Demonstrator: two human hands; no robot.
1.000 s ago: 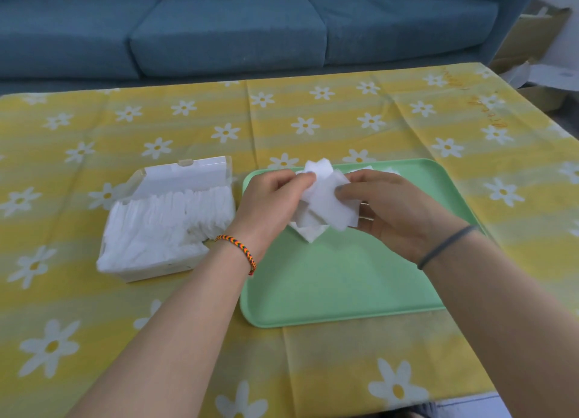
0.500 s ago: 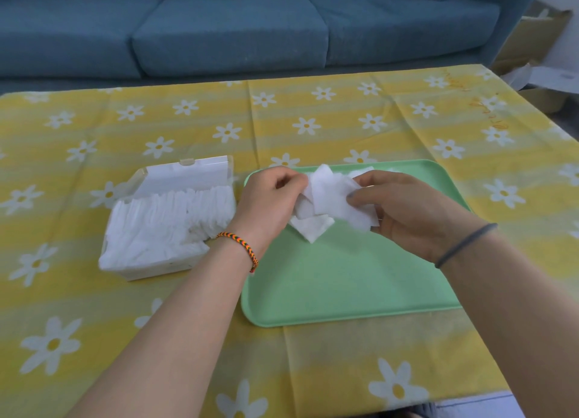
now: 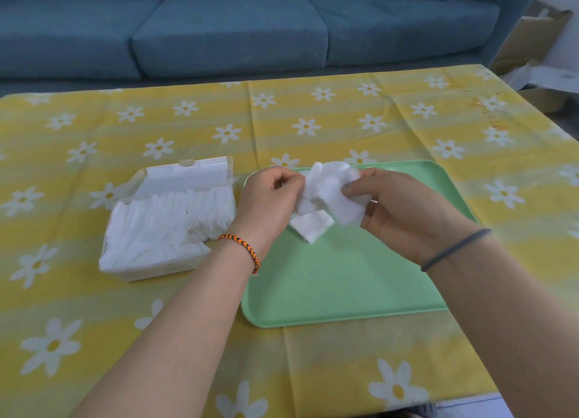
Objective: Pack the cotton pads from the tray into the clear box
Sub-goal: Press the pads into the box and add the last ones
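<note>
I am holding a loose bunch of white cotton pads [image 3: 332, 192] between both hands above the far left part of the green tray [image 3: 344, 279]. My left hand [image 3: 269, 204] is curling its fingers around the bunch's left edge, and my right hand [image 3: 404, 210] is pinching the pads from the right with the thumb on top. The clear box [image 3: 169, 217] is sitting just left of the tray on the yellow daisy tablecloth [image 3: 94, 323], lid tipped back, already packed with rows of pads. A blue sofa [image 3: 232, 25] is standing beyond the table.
</note>
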